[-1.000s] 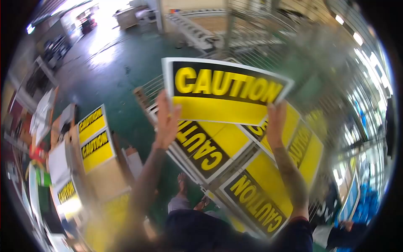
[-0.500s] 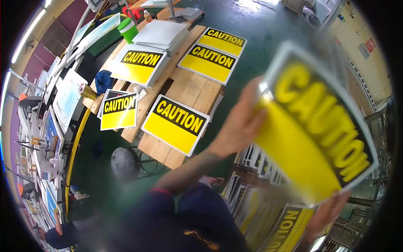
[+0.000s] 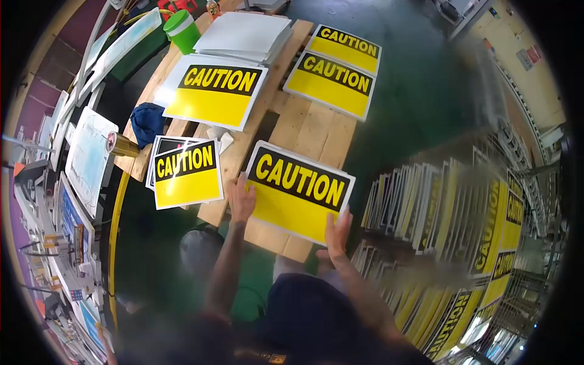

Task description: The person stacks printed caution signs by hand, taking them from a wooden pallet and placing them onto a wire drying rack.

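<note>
A yellow and black caution sign (image 3: 292, 198) lies on the front part of the wooden pallet table (image 3: 319, 131), with the edge of another sheet showing under its top side. My left hand (image 3: 242, 199) is at the sign's left edge, its thumb and fingers pressed on that edge. At the lower right edge my right hand (image 3: 336, 232) grips the same sign, thumb on the face. Left of my left hand lies a smaller caution sign (image 3: 187, 176) over other sheets. Farther back are a caution sign on a stack (image 3: 213, 91) and two overlapping caution signs (image 3: 331, 79).
Racks of upright signs (image 3: 426, 207) stand to the right. On the table's left side are a dark blue cloth (image 3: 146, 123), a gold can (image 3: 123, 145) and a green cup (image 3: 182, 33), beside a stack of white sheets (image 3: 240, 35). A round stool (image 3: 201, 249) stands below.
The sign that was raised at the right is no longer up there. Both hands have moved left and down to the sign on the pallet table, and the view has turned toward the racks.
</note>
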Demonstrator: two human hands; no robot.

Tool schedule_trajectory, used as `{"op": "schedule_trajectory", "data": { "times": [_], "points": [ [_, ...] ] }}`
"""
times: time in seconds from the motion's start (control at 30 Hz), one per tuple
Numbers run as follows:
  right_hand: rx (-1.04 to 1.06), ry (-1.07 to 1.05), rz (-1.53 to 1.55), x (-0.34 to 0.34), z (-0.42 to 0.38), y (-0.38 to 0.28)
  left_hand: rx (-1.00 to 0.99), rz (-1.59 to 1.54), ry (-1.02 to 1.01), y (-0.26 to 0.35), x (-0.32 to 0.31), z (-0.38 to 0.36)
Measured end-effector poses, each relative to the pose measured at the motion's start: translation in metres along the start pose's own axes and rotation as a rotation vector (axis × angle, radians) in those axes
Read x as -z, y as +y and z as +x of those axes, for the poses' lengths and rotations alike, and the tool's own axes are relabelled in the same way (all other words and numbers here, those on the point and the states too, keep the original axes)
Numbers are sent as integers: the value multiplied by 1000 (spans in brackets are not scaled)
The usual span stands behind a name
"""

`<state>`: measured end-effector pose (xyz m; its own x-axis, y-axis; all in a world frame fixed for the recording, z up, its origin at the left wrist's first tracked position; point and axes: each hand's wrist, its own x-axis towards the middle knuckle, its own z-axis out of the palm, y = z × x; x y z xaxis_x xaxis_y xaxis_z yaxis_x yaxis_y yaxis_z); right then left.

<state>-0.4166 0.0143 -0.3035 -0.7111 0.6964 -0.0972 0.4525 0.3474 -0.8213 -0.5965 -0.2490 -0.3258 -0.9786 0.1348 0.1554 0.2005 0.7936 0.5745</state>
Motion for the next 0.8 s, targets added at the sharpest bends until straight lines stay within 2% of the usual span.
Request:
{"op": "schedule_trajectory", "data": {
  "times": [0.03, 0.1, 0.13, 0.27, 0.33, 0.4, 0.5, 0.53, 0.6, 0.7, 0.8],
  "points": [
    [-54, 61, -22, -26, 5, -6, 11, 48, -45, -11, 1, 20],
    [-18, 119, -150, -41, 12, 6, 48, 141, -124, -11, -3, 36],
    [32, 122, -215, -45, 15, 7, -3, 162, -57, -18, -12, 38],
    [78, 157, -433, -49, 20, 4, 52, 220, -206, -34, -23, 38],
    [56, 191, -462, -53, 21, 5, -207, 264, -71, -89, -58, 34],
    [-10, 187, -482, -47, 18, 6, -196, 218, -145, -83, -52, 35],
    [-78, 177, -423, -57, 10, 3, -135, 118, -247, -66, -44, 39],
    [-207, 142, -146, -63, 8, 1, -89, 68, -281, -64, -44, 37],
    [-276, 105, -90, -60, 13, 7, 18, 57, -388, -62, -41, 34],
    [-351, 88, 47, -51, 23, 19, 75, -100, -395, -58, -36, 39],
    [-350, 55, 75, -48, 27, 9, 130, -60, -392, -55, -41, 39]
  ]
}}
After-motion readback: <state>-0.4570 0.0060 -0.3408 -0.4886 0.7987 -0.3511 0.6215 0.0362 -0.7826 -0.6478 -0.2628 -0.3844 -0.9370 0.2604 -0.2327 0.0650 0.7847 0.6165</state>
